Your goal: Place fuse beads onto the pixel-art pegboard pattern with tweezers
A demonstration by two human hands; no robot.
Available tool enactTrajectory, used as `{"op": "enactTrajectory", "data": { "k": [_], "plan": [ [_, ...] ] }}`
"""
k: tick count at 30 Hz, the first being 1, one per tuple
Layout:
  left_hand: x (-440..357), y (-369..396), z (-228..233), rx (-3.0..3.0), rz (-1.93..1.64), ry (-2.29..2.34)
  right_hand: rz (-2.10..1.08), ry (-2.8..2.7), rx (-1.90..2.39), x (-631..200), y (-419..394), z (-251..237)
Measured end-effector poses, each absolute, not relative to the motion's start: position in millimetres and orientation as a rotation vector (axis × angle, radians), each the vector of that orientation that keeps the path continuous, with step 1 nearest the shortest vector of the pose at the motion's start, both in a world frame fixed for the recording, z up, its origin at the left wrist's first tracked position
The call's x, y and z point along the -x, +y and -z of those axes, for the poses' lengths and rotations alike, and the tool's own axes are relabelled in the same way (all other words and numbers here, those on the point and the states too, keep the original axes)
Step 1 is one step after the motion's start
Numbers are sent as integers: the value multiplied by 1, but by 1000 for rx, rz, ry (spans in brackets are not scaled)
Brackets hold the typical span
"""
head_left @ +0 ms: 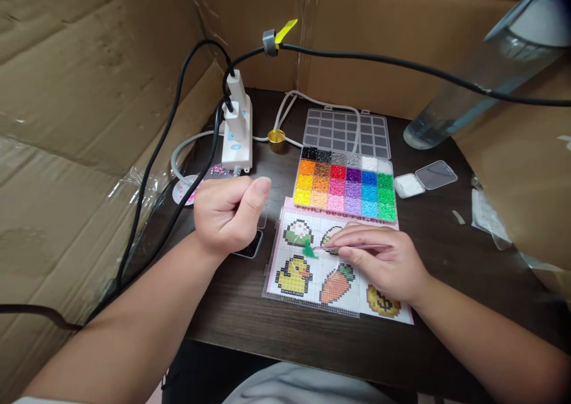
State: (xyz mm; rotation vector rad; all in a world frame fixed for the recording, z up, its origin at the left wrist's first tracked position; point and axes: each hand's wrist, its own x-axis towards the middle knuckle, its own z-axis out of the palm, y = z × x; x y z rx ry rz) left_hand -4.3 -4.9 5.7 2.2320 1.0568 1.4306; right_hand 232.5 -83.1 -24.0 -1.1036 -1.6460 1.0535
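Note:
My right hand [383, 261] is closed on a pair of thin tweezers [366, 247], which point left over the bead pattern sheet [276, 285]. At their tips is a small green clump [308, 249]; I cannot tell whether it is gripped or lies on the sheet. A clear pegboard covers part of the sheet, which shows a duck [293, 276], a carrot [335, 286] and other pixel pictures. My left hand [229, 213] is raised in a fist, thumb on top, left of the sheet. Whatever it may hold is hidden. Behind it, a small dark box [253, 246] is partly covered.
Behind the sheet stands an opened bead case [345, 181] of many colours. A white power strip [237, 139], gold cup [276, 141], small box of white material [409, 185] and clear cylinder [446, 118] surround it. A black cable [383, 60] crosses above; cardboard walls [401, 23] enclose the table.

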Motion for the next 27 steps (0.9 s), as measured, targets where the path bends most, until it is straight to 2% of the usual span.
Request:
{"op": "enactTrajectory", "data": {
  "k": [27],
  "plan": [
    [2, -5, -4, -2234, -1388, 1117, -1054, -1648, 1143, -234, -82, 23]
  ]
}}
